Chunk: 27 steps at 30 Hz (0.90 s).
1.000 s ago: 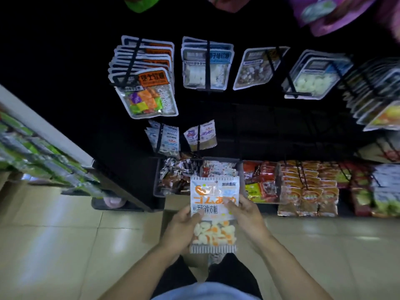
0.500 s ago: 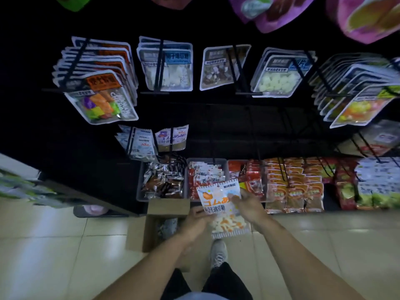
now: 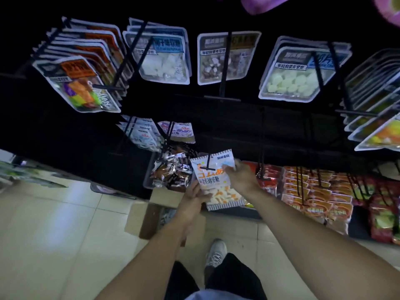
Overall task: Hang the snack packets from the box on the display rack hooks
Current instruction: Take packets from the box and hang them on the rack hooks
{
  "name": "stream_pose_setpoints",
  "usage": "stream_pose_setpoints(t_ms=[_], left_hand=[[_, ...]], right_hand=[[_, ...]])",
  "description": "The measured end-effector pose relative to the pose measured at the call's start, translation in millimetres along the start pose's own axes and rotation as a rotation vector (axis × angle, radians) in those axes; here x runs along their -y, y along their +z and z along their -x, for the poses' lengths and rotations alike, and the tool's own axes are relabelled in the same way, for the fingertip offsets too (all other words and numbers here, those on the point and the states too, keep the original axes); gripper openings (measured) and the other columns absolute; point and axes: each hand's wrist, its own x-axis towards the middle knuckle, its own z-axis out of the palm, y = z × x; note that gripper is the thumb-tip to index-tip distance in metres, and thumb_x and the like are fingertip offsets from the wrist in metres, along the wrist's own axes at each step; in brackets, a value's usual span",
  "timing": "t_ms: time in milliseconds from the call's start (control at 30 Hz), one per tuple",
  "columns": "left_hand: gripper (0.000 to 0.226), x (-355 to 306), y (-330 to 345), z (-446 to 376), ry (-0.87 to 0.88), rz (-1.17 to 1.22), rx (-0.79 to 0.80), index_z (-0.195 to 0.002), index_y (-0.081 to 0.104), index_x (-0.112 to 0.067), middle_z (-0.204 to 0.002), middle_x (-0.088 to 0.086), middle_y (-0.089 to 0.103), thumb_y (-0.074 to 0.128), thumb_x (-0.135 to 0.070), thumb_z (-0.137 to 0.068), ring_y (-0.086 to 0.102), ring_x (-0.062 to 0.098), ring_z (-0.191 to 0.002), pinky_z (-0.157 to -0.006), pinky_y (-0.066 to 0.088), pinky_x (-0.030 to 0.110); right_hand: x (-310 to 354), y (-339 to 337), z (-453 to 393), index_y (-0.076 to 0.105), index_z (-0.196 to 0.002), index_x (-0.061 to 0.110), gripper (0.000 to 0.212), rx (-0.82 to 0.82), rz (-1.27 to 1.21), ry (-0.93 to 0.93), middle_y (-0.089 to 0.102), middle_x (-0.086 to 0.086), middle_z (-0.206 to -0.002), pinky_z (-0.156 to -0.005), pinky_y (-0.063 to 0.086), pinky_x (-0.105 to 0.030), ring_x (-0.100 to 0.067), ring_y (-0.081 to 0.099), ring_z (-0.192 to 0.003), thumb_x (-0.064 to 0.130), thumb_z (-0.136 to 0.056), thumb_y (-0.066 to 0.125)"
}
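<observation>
White snack packet (image 3: pixel 216 180) at black hook (image 3: pixel 208 163), gripped by both hands, left (image 3: pixel 193 199), right (image 3: pixel 241 177)

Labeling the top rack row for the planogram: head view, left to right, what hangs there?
Stack of orange-label packets → blue-label packet of white pieces → packet of brown and white pieces → packet of pale yellow pieces → stack with yellow-orange sweets at the right edge.
</observation>
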Motion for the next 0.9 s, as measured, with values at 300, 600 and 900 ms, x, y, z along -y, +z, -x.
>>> stream_pose_setpoints(t_ms=[300,600,900], left_hand=[[0.046,-0.3,-15.3,-10.3,0.046,-0.029,-0.043,-0.130,0.048,-0.019,-0.124,-0.002,0.064,0.055,0.012,-0.097,0.062,0.004,-0.101,-0.064,0.053,0.009],[0.044,-3.8,-22.7,-16.0,0.000,-0.092,-0.060,-0.134,0.049,-0.023,-0.115,-0.016,0.066,0.056,0.003,-0.099,0.061,0.001,-0.104,-0.084,0.046,0.022],[0.063,-37.7,-21.6,-43.7,0.057,-0.086,-0.050,-0.157,0.033,-0.006,-0.161,0.006,0.039,0.041,0.018,-0.100,0.035,0.025,-0.150,-0.112,0.036,0.028]], right_hand=[[-3.0,14.0,-4.2,0.061,-0.123,0.017,0.041,0.024,0.034,0.017,0.071,-0.006,-0.097,-0.080,0.060,-0.051,-0.027,0.071,-0.085,0.051,-0.101,0.050],[-4.2,20.6,-7.8,0.058,-0.124,0.008,0.042,0.030,-0.046,0.073,0.070,-0.018,-0.094,-0.079,0.059,-0.051,-0.035,0.070,-0.089,0.045,-0.104,0.052],[26.1,12.1,-57.9,0.040,-0.153,0.013,0.051,-0.077,-0.018,0.109,0.061,-0.015,-0.138,-0.085,0.053,-0.035,-0.033,0.066,-0.109,0.032,-0.107,0.052]])
